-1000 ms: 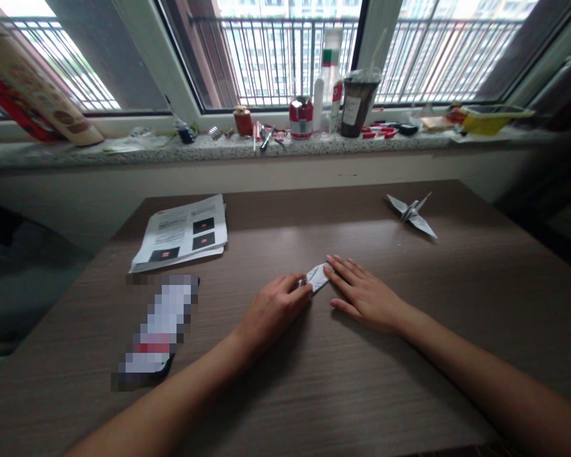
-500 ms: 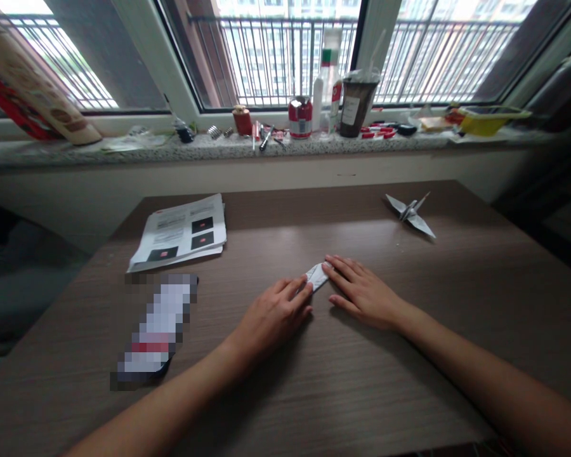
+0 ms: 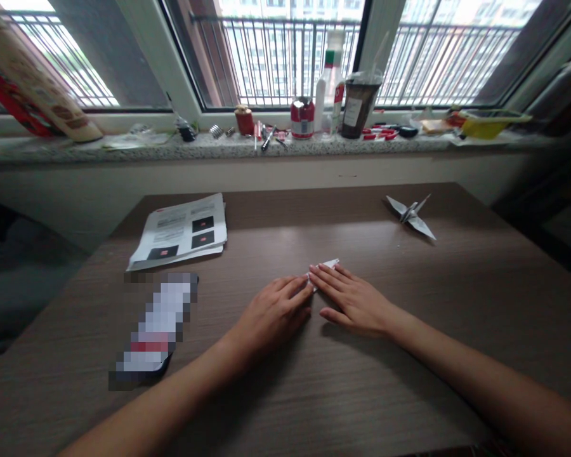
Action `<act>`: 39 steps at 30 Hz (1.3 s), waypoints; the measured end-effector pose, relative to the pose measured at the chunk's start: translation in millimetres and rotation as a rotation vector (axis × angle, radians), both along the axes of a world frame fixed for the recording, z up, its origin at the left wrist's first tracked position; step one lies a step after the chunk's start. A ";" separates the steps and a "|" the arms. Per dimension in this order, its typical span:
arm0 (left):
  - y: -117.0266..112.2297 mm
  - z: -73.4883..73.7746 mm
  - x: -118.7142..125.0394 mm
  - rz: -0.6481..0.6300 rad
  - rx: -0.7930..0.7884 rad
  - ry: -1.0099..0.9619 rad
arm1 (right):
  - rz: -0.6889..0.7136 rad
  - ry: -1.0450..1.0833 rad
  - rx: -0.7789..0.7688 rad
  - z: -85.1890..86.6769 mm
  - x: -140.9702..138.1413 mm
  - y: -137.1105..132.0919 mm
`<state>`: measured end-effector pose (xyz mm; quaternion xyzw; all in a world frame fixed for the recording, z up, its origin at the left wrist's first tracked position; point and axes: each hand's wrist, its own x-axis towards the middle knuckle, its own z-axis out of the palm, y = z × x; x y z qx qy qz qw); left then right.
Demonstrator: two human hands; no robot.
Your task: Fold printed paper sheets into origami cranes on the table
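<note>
Right hand slid left over the folded paper, now mostly covered at mid-counter; it and left hand lie flat, fingers together, pressing down; paper judged light, thin, easily creased, best pinned near its edges.

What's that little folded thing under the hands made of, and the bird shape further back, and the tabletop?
Folded piece: thin white paper, matte, judging by its sharp creased corner. Bird: likely similar paper, greyish, holding crisp pointed wings. Table: wood-grain surface with a soft sheen; the even streaks suggest laminate, though real wood is possible.
</note>
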<state>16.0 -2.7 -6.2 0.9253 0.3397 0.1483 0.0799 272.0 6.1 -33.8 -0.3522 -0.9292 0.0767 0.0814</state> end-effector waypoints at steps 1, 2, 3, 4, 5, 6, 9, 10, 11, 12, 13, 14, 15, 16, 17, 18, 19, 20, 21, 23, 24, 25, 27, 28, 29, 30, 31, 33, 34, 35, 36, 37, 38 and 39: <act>0.0 -0.3 0.0 0.002 0.000 -0.001 | -0.002 0.006 0.000 -0.3 0.2 0.3; 0.0 -0.6 0.0 0.003 -0.001 -0.005 | -0.003 0.013 0.002 -0.3 0.2 0.4; -0.2 -0.9 -0.1 0.002 -0.003 -0.009 | -0.004 0.020 0.005 -0.1 0.2 0.4; -0.5 -1.2 -0.2 0.000 -0.006 -0.014 | -0.006 0.026 0.008 0.2 0.0 0.4; -0.9 -1.3 -0.4 -0.001 -0.007 -0.020 | -0.010 0.029 0.012 0.4 -0.2 0.3; -1.3 -1.4 -0.7 0.002 -0.009 -0.021 | -0.015 0.028 0.015 0.6 -0.4 0.1; -2.4 -0.7 -1.6 0.018 -0.013 -0.005 | -0.036 0.022 0.023 0.2 -1.7 -0.1; -2.7 -0.1 -1.8 0.021 -0.013 0.000 | -0.045 0.022 0.024 -0.1 -2.4 -0.2; -2.9 0.6 -1.7 0.021 -0.010 0.003 | -0.054 0.024 0.025 -0.4 -3.4 -0.2; -3.0 1.4 -1.6 0.018 -0.005 0.004 | -0.066 0.025 0.027 -0.7 -4.4 -0.4; -3.1 2.2 -1.3 0.013 0.002 0.006 | -0.078 0.023 0.031 -0.7 -5.6 -0.7; -3.1 2.9 -1.1 0.007 0.009 0.011 | -0.089 0.018 0.036 -0.6 -6.9 -1.0; -3.1 3.4 -0.8 0.002 0.015 0.018 | -0.097 0.011 0.043 -0.3 -8.0 -1.5; -3.2 3.8 -0.7 -0.003 0.018 0.027 | -0.102 0.002 0.051 0.1 -8.9 -2.0; -3.2 3.9 -0.8 -0.005 0.020 0.037 | -0.103 -0.004 0.059 0.5 -9.5 -2.5; -3.2 3.8 -0.9 -0.006 0.022 0.047 | -0.102 -0.009 0.065 0.9 -9.8 -2.9; -3.3 3.6 -1.2 -0.006 0.023 0.056 | -0.101 -0.011 0.069 1.2 -9.8 -3.1; -3.3 3.3 -1.4 -0.006 0.024 0.062 | -0.099 -0.010 0.071 1.3 -9.6 -3.2; -3.3 3.0 -1.7 -0.007 0.024 0.065 | -0.098 -0.007 0.072 1.2 -9.3 -3.2; -3.2 2.7 -2.0 -0.010 0.027 0.055 | -0.099 -0.001 0.074 0.6 -8.6 -2.9; -3.2 2.8 -1.9 -0.012 0.028 0.048 | -0.102 0.001 0.077 0.1 -8.3 -2.8; -3.2 3.0 -1.7 -0.012 0.030 0.043 | -0.110 0.003 0.082 -0.6 -8.1 -2.7; -3.6 3.7 -1.1 -0.010 0.030 0.043 | -0.136 0.005 0.093 -1.9 -7.9 -2.7; -3.9 4.0 -0.9 -0.005 0.028 0.045 | -0.151 0.006 0.100 -2.6 -7.7 -2.7; -4.3 4.0 -0.7 0.000 0.024 0.046 | -0.165 0.008 0.108 -3.3 -7.6 -2.6; -4.8 3.8 -0.6 0.005 0.020 0.043 | -0.175 0.011 0.116 -4.1 -7.3 -2.4; -5.2 3.3 -0.7 0.011 0.018 0.037 | -0.184 0.015 0.121 -4.8 -7.0 -2.0; -5.8 1.6 -1.2 0.021 0.015 0.025 | -0.205 0.024 0.124 -6.4 -6.0 -1.0; -5.9 0.6 -1.6 0.023 0.013 0.023 | -0.223 0.025 0.121 -7.2 -5.4 -0.3; -5.9 -0.4 -1.9 0.025 0.010 0.025 | -0.244 0.023 0.117 -8.0 -4.6 0.4; -5.9 -1.2 -2.3 0.027 0.008 0.028 | -0.266 0.019 0.113 -8.7 -3.8 1.0; -5.8 -1.9 -2.6 0.030 0.005 0.030 | -0.282 0.014 0.108 -9.2 -3.0 1.5; -5.7 -2.3 -2.9 0.031 0.002 0.031 | -0.291 0.010 0.103 -9.4 -2.3 1.9; -5.6 -2.5 -3.0 0.034 -0.001 0.029 | -0.297 0.006 0.098 -9.3 -1.8 2.1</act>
